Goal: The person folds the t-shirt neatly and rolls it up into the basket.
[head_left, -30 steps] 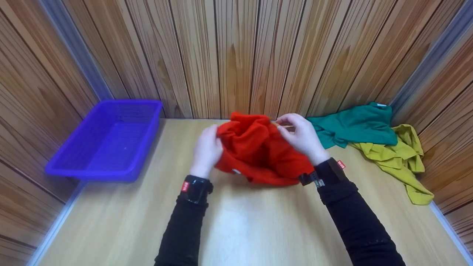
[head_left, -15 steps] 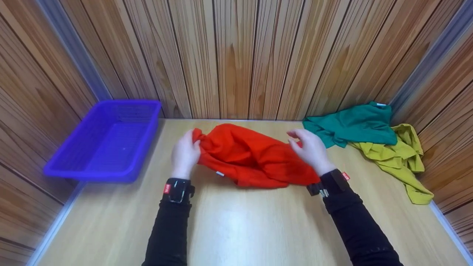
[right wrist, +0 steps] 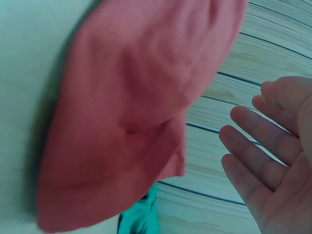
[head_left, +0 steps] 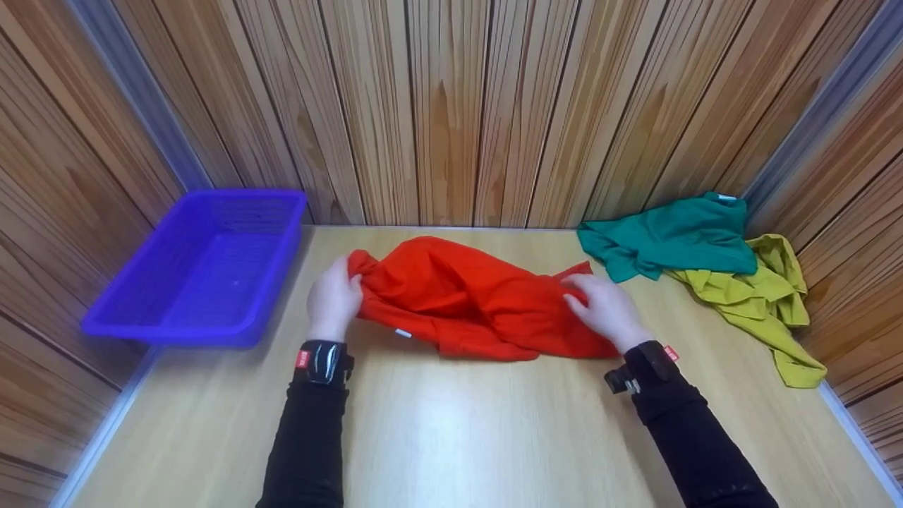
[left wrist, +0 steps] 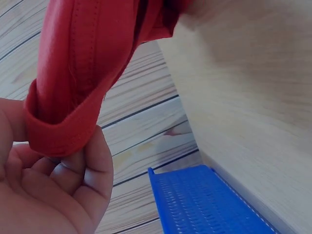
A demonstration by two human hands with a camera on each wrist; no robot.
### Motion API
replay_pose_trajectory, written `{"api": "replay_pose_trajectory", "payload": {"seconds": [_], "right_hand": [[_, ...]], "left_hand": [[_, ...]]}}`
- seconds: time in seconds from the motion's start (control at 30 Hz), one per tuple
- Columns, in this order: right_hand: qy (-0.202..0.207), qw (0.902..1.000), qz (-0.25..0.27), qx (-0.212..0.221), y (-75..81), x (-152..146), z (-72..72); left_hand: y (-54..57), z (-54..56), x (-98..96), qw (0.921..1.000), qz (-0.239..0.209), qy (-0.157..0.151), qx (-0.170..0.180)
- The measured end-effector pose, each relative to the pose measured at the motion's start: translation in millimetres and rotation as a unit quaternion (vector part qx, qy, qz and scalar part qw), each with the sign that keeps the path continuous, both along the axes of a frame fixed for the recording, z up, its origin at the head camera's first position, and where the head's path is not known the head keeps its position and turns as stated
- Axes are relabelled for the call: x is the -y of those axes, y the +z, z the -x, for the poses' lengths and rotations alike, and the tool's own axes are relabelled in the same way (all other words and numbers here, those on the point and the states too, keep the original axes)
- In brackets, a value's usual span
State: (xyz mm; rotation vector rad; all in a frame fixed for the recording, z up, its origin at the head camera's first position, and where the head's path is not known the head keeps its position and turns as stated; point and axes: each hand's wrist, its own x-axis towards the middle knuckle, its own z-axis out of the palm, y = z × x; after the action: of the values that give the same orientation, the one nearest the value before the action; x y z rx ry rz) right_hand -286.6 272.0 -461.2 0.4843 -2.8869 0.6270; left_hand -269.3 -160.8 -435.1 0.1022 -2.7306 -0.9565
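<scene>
A crumpled red garment [head_left: 451,296] lies across the middle of the table, a small white tag at its front edge. My left hand [head_left: 335,300] grips its left end; in the left wrist view the fingers [left wrist: 100,163] curl around a hemmed, folded edge of the red cloth [left wrist: 73,112]. Over the garment's right end hovers my right hand [head_left: 605,310]. The right wrist view shows that hand [right wrist: 273,151] with fingers extended and apart from the red cloth [right wrist: 126,112], holding nothing.
A purple-blue basket [head_left: 268,310] stands at the left by the wall. At the back right, a green garment [head_left: 677,236] partly overlaps a yellow-green garment [head_left: 769,303] on the table [head_left: 451,437]. Wood-panelled walls enclose the back and both sides.
My left hand has moved left, pulling the left end of the red garment outward so it spreads wider and lower. My right hand has come away from the cloth and shifted right and nearer.
</scene>
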Motion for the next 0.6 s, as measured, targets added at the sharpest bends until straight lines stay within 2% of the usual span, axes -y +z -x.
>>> {"api": "replay_pose_trajectory", "payload": {"seconds": [0.2,0.43,0.5,0.6], "right_hand": [[0.007,0.9998,-0.015,0.012,-10.9,-12,-2.0],[0.007,0.9996,-0.022,0.014,-19.0,-18,-3.0],[0.008,0.9995,-0.027,0.015,-19.6,-18,-3.7],[0.010,0.9993,-0.033,0.013,-20.2,-17,-4.9]], "left_hand": [[-6.6,-0.1,3.1,0.9991,0.042,0.005,0.011],[-12.6,-2.9,-4.0,0.9967,0.071,0.001,0.040],[-14.9,-4.0,-7.9,0.9959,0.083,0.000,0.036],[-19.7,-6.4,-16.0,0.9931,0.117,0.000,0.008]]}}
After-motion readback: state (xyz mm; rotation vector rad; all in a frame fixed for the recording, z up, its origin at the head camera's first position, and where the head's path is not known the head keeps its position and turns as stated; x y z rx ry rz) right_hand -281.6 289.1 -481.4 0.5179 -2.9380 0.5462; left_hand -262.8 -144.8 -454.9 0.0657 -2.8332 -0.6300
